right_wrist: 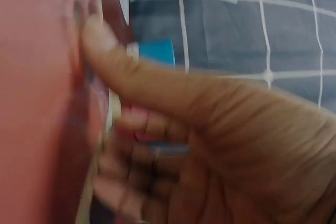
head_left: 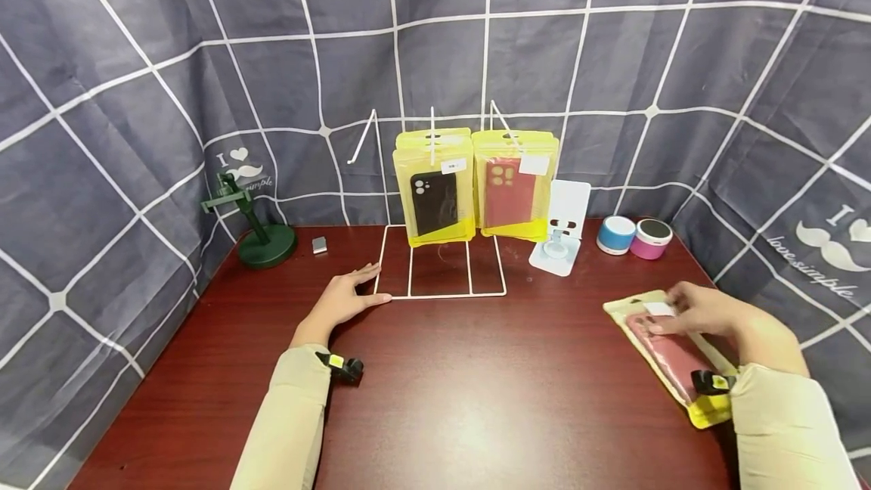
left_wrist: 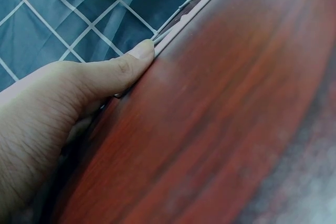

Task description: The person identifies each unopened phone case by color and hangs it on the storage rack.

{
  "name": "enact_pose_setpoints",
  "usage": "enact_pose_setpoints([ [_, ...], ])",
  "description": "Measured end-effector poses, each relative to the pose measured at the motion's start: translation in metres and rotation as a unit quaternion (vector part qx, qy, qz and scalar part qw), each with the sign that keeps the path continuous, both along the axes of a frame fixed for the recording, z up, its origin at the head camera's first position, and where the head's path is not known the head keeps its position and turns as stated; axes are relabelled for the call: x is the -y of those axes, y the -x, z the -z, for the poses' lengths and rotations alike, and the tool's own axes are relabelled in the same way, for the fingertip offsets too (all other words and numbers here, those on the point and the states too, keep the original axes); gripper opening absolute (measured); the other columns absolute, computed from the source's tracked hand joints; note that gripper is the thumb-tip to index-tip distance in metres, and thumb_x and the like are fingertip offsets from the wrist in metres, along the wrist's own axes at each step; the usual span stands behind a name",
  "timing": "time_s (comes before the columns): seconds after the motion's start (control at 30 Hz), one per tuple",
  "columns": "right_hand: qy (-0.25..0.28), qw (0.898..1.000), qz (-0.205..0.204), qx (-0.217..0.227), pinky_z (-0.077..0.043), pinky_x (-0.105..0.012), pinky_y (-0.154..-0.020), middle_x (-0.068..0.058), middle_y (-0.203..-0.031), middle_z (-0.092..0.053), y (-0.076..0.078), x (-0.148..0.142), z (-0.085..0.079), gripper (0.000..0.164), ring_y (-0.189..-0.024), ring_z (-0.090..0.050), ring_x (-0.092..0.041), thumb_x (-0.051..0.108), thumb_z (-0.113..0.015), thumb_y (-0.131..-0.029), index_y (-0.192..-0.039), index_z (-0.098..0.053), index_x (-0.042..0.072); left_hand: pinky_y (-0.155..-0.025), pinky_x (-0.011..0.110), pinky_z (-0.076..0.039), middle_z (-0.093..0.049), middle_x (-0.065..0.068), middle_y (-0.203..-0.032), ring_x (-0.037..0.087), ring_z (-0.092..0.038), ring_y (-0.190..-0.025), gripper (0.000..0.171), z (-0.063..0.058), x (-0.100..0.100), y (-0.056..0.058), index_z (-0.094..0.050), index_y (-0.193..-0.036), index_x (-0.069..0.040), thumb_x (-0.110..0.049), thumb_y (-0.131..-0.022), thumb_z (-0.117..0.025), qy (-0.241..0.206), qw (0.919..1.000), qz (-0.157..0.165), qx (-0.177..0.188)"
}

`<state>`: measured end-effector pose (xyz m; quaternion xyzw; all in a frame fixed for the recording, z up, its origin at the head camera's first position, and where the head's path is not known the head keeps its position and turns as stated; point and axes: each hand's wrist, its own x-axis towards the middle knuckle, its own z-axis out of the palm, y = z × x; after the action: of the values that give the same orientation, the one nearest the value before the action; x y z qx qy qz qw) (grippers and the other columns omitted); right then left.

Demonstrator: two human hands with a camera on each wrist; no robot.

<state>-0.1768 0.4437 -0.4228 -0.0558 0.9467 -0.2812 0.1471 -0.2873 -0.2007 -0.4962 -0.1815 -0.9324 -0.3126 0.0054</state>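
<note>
My right hand (head_left: 711, 316) holds a packaged red phone case (head_left: 670, 361) by its upper part at the right side of the table. The clear pouch has a yellow bottom and a white label. In the right wrist view the thumb presses on the front of the package, near the camera cutouts; the other fingers are blurred at its edge. My left hand (head_left: 340, 299) rests at the left front corner of the white wire display rack (head_left: 452, 296), fingers extended. The left wrist view shows the thumb (left_wrist: 121, 72) touching the base wire.
From the rack's hooks hang packaged black phone cases (head_left: 435, 203) and red phone cases (head_left: 510, 195). To their right stand a white phone stand (head_left: 568, 206), a blue speaker (head_left: 616, 236) and a pink speaker (head_left: 651, 239). A green stand (head_left: 267, 246) and a small grey block (head_left: 319, 245) are at the left.
</note>
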Motion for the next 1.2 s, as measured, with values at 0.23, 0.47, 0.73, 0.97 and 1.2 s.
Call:
enact_pose_setpoints([
  [0.23, -0.064, 0.995, -0.022, -0.074, -0.050, -0.040, -0.075, -0.012, -0.094, -0.063, 0.011, 0.021, 0.003, 0.061, -0.087, -0.059, -0.027, 0.038, -0.085, -0.078, -0.108, -0.059, -0.008, -0.114, 0.054, -0.034, -0.046, 0.005, -0.154, 0.029, -0.039, -0.144, 0.085, 0.000, 0.002, 0.000, -0.054, -0.148, -0.022, -0.067, -0.079, -0.075, -0.001, 1.0000, 0.005, -0.004],
  [0.47, -0.035, 0.999, -0.039, -0.009, -0.039, -0.029, -0.061, 0.000, -0.076, -0.055, 0.012, 0.024, 0.006, 0.030, -0.072, -0.048, -0.016, 0.034, -0.079, -0.086, -0.084, -0.068, 0.006, -0.114, 0.055, -0.033, -0.046, 0.004, -0.154, 0.029, -0.038, -0.144, 0.086, -0.001, 0.002, 0.002, -0.053, -0.149, -0.021, -0.068, -0.079, -0.073, 0.001, 1.0000, 0.005, -0.005],
  [0.73, 0.024, 0.998, -0.063, 0.007, -0.041, -0.027, -0.060, 0.000, -0.076, -0.056, 0.011, 0.022, 0.011, 0.020, -0.071, -0.051, -0.012, 0.026, -0.073, -0.092, -0.084, -0.065, 0.009, -0.114, 0.054, -0.034, -0.046, 0.005, -0.154, 0.030, -0.039, -0.144, 0.084, 0.001, 0.002, 0.001, -0.053, -0.148, -0.024, -0.067, -0.079, -0.074, 0.003, 1.0000, 0.003, -0.003],
  [0.97, 0.099, 0.992, -0.073, -0.016, -0.039, -0.027, -0.060, 0.000, -0.076, -0.055, 0.011, 0.021, 0.009, 0.016, -0.071, -0.051, -0.009, 0.017, -0.068, -0.096, -0.089, -0.059, 0.005, -0.114, 0.054, -0.034, -0.046, 0.005, -0.153, 0.029, -0.039, -0.144, 0.085, 0.001, 0.003, 0.002, -0.054, -0.148, -0.022, -0.066, -0.079, -0.075, -0.004, 1.0000, 0.004, -0.005],
  [1.2, 0.172, 0.983, -0.067, -0.011, -0.048, -0.024, -0.067, -0.006, -0.089, -0.069, 0.012, 0.022, 0.002, 0.021, -0.078, -0.062, -0.014, 0.014, -0.065, -0.098, -0.110, -0.058, -0.002, -0.114, 0.054, -0.035, -0.046, 0.006, -0.153, 0.030, -0.040, -0.143, 0.086, -0.001, 0.003, 0.000, -0.053, -0.148, -0.021, -0.066, -0.078, -0.075, 0.004, 0.9999, 0.006, -0.008],
])
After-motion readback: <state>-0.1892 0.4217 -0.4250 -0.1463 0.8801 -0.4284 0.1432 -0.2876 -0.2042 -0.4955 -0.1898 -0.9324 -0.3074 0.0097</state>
